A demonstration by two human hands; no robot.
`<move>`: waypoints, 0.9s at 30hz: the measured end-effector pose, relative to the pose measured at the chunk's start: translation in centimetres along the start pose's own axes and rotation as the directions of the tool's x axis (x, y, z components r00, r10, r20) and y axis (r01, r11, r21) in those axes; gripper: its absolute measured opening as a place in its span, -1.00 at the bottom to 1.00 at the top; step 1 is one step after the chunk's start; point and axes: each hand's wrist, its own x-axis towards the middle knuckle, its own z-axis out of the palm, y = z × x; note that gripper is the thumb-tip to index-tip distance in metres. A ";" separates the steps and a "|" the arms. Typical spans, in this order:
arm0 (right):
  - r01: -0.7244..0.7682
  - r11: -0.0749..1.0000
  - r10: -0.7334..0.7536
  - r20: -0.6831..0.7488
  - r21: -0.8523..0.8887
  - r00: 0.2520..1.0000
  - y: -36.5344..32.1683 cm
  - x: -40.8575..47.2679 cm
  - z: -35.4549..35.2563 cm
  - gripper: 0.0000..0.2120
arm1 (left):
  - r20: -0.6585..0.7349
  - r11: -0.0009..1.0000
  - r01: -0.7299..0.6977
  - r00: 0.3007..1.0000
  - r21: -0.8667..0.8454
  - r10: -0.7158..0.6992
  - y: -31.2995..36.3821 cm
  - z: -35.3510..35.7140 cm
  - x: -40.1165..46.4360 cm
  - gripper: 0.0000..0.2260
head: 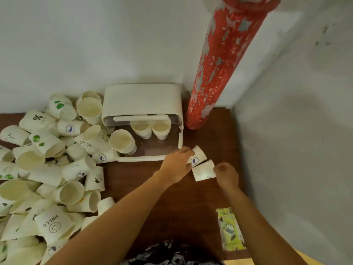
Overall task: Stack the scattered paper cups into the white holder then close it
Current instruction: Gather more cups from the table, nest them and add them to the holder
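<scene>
Head view: heap of scattered paper cups (47,169) covered left side of brown table (145,188). White holder (142,100) stood far centre against wall, lid raised, three cups upright inside. Just right of holder's near corner, left hand (176,164) gripped cup with blue print (197,155). Touching it on right, plain cup (203,171) was pinched by right hand (227,175). Yellow packet (230,229) lay near right.
</scene>
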 end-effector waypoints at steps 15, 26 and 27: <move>0.057 0.998 -0.062 0.330 0.023 0.942 1.7 1.3 -0.9 -0.89 | 0.154 0.976 0.108 0.978 0.189 -0.138 1.3 4.4 4.1 -0.61; 0.276 0.960 -0.280 0.145 0.051 0.949 -1.3 -3.8 -2.0 -0.76 | -0.158 0.949 0.269 0.943 -0.163 -0.294 0.1 -0.2 -4.2 -0.84; 0.297 0.953 -0.302 0.132 0.057 0.944 -1.9 -4.6 -1.9 -0.75 | -0.202 0.941 0.274 0.928 -0.197 -0.312 -0.1 -0.9 -5.3 -0.84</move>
